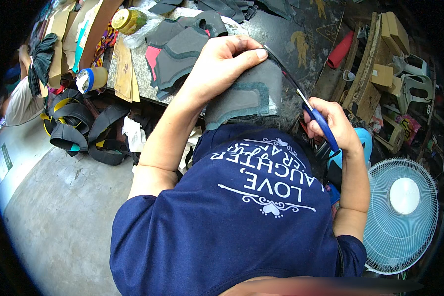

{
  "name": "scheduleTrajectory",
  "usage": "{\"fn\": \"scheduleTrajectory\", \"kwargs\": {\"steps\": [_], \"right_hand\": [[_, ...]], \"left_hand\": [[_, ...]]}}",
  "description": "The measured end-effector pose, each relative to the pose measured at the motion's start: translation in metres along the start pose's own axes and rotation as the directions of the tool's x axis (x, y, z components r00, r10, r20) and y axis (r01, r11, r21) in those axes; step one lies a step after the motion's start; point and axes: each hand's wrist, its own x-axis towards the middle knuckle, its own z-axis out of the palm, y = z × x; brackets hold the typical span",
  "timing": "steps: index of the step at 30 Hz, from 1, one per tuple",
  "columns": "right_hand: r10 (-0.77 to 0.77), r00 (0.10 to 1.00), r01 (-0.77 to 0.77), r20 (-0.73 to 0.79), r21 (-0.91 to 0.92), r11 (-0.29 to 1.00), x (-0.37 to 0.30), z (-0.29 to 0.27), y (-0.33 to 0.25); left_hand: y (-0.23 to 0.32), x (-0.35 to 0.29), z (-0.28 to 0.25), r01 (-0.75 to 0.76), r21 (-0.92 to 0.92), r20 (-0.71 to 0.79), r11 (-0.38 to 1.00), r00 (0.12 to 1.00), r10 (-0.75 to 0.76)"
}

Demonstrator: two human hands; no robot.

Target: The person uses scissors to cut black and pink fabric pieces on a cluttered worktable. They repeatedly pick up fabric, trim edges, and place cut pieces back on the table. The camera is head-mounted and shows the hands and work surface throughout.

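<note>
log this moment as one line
left hand: pinching grey piece at edge | right hand: holding blue-handled scissors, tips near left hand | nearby: fan

Your single view looks out from the left of the two fisheye cameras on your head, facing steeply down over your chest. Your navy shirt is nearest, filling six o'clock. Farther off come your left hand at twelve and right hand toward two, with the counter beyond at one, floor at eight, and a fan toward four.
</note>
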Motion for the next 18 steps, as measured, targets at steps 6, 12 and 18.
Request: {"fn": "scheduleTrajectory", "kwargs": {"steps": [6, 12, 18], "right_hand": [[-0.022, 0.994, -0.010, 0.105, 0.297, 0.955, 0.002, 0.002, 0.010], [-0.039, 0.997, 0.025, 0.061, 0.211, 0.977, 0.001, 0.009, 0.010], [-0.193, 0.981, 0.192, 0.020, 0.059, 0.980, 0.011, 0.014, 0.006]], "left_hand": [[0.005, -0.006, -0.001, -0.007, 0.124, -0.058, 0.992, 0.998, 0.014], [0.007, -0.007, -0.001, 0.021, 0.082, -0.067, 0.996, 0.998, -0.015], [0.009, -0.010, 0.000, 0.002, 0.055, -0.047, 0.999, 0.999, 0.001]]}}
